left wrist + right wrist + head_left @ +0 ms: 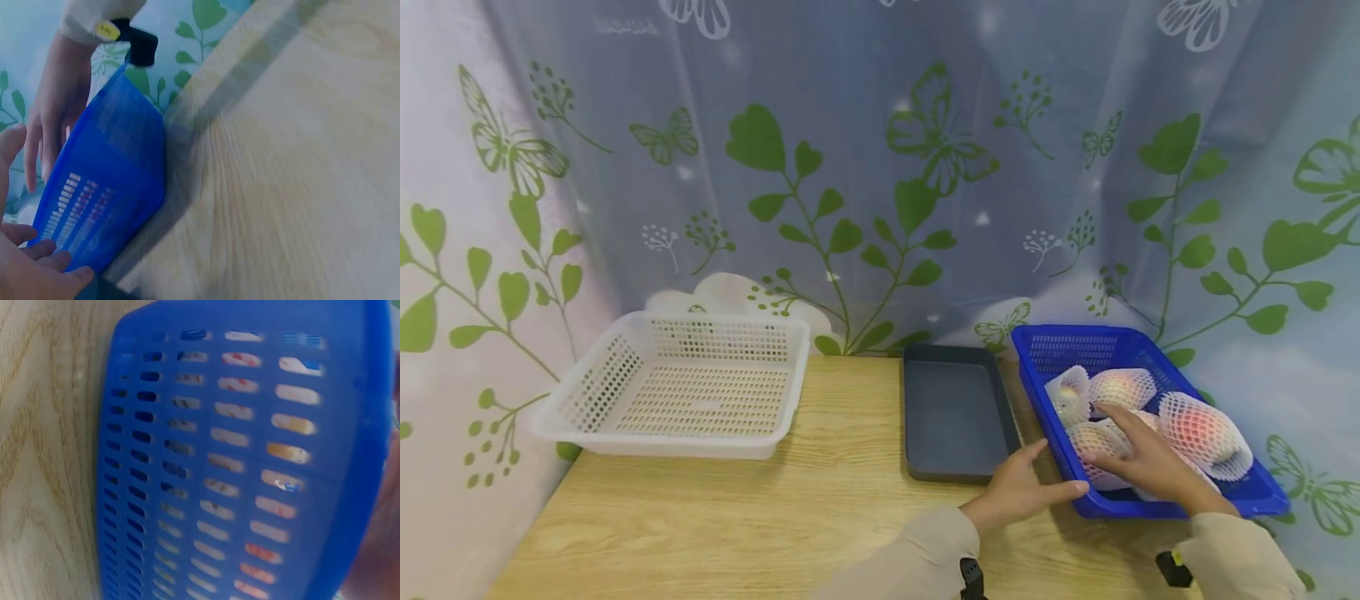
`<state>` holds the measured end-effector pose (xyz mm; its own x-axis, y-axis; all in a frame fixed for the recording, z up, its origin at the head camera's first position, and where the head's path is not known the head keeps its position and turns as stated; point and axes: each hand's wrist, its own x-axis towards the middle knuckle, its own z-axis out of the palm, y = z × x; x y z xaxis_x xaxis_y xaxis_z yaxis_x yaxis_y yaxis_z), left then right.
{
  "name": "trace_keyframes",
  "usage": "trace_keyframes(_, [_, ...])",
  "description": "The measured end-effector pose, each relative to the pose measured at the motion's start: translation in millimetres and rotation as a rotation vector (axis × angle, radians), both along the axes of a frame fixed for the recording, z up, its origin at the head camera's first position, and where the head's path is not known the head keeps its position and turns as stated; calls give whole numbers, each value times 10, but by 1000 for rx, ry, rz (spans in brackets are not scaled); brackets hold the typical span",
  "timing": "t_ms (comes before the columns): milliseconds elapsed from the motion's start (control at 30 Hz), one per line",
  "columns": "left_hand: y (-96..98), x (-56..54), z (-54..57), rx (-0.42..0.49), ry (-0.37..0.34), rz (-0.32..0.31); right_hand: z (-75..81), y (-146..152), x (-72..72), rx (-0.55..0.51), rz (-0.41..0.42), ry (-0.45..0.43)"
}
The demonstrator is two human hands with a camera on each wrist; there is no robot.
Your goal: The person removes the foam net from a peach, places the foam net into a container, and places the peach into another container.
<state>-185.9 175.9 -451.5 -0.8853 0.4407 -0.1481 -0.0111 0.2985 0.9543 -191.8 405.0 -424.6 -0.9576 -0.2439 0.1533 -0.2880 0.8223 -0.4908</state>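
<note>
A blue plastic basket (pixel 1142 508) stands at the right, holding several round, reddish-yellow fruits (pixel 1202 429) in white foam nets. My right hand (pixel 1153 458) is inside it, thumb and fingers spread over a netted fruit (pixel 1084 437) near the front left corner. Whether the fingertips press on that fruit is hard to tell. Beside the basket's left front corner is my left hand (pixel 1018 492), its fingers extended and its thumb pointing at the rim. In the right wrist view, the slotted basket wall (pixel 350 425) covers most of the fruit and the hand.
A dark grey rectangular tray (pixel 958 417) lies just left of the blue basket. Farther left stands a white plastic basket (pixel 662 446) with nothing in it. All rest on a wooden table (pixel 715 517) against a patterned curtain (pixel 850 125).
</note>
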Motion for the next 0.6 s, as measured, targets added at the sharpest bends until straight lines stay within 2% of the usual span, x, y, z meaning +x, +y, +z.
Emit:
trace_keyframes(200, [153,80,-22,205,-109,51,-77,-35,-45,10,20,-42])
trace_keyframes(333, [240,108,-33,332,-157,109,-134,-37,-75,26,23,-58])
trace_keyframes(467, [314,123,-46,441,-187,200,-222,-14,-128,46,55,-27])
trace_keyframes(600, [355,130,-61,532,-217,254,-316,26,-184,61,97,12])
